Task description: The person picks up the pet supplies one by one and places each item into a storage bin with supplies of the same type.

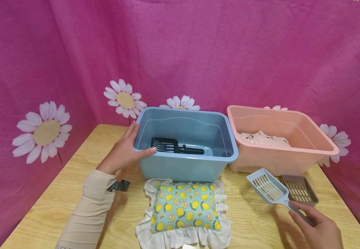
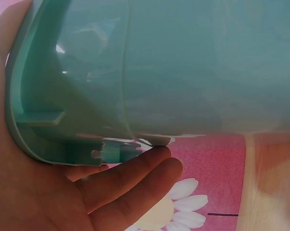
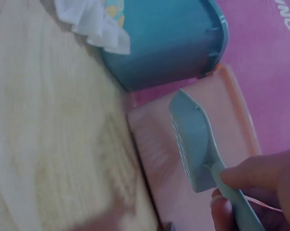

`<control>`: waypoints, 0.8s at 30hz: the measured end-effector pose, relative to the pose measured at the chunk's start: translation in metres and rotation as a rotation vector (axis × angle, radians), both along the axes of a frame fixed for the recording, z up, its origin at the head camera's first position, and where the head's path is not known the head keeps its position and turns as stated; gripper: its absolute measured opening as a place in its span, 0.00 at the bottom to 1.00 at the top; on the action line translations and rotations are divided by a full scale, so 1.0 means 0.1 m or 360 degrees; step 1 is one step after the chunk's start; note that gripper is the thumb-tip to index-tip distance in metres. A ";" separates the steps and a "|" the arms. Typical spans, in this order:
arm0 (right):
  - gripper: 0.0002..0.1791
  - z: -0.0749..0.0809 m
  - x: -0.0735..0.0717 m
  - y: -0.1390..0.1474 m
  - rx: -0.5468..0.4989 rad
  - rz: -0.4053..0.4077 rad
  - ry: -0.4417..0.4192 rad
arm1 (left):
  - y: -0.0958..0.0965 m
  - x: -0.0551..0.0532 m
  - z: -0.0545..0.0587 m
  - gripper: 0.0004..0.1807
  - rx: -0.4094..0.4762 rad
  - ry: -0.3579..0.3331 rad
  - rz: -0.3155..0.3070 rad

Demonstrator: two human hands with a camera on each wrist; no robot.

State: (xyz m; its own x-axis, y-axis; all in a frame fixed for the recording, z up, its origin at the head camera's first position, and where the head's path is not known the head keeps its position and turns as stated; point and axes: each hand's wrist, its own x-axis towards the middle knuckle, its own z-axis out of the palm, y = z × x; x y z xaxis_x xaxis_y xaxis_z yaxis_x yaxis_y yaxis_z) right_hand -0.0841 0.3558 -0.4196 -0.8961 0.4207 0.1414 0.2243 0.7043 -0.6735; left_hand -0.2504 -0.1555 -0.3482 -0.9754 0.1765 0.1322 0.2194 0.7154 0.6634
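My left hand (image 1: 123, 149) rests on the front left corner of a blue plastic tub (image 1: 186, 167). Its thumb lies across the front rim and its extended fingers run along the left side; the left wrist view shows them beneath the lip. Inside the tub lies a black slotted litter scoop (image 1: 167, 145). My right hand (image 1: 318, 224) grips the handle of a light blue-grey litter scoop (image 1: 268, 186), holding it tilted in front of the pink tub (image 1: 270, 160). Behind this scoop, a brown litter scoop (image 1: 301, 190) lies on the table, its handle hidden.
A lemon-print cushion with a white frill (image 1: 184, 207) lies before the blue tub. Folded pale cloth with small prints (image 1: 262, 138) sits in the pink tub. The wooden table (image 1: 53, 193) ends against a magenta curtain with daisies (image 1: 180, 52).
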 end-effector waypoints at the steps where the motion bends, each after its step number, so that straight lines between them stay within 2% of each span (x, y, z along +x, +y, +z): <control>1: 0.23 0.02 0.00 -0.01 -0.0002 0.0020 0.0023 | 0.00 0.00 0.00 0.63 -0.0001 0.0004 -0.0004; 8: 0.22 0.14 0.03 -0.07 -0.0027 0.0057 0.0076 | -0.01 0.00 -0.02 0.63 0.0001 0.0005 -0.0004; 12: 0.21 0.18 0.03 -0.11 -0.0011 0.0051 0.0136 | 0.00 0.00 -0.01 0.63 -0.0002 0.0001 0.0003; 17: 0.21 0.26 0.04 -0.14 0.0015 0.0017 0.0116 | 0.00 0.00 -0.01 0.63 0.0000 -0.0010 0.0000; 24: 0.20 0.36 0.06 -0.17 0.0034 0.0031 0.0196 | 0.00 0.01 -0.01 0.62 0.0013 -0.0012 0.0009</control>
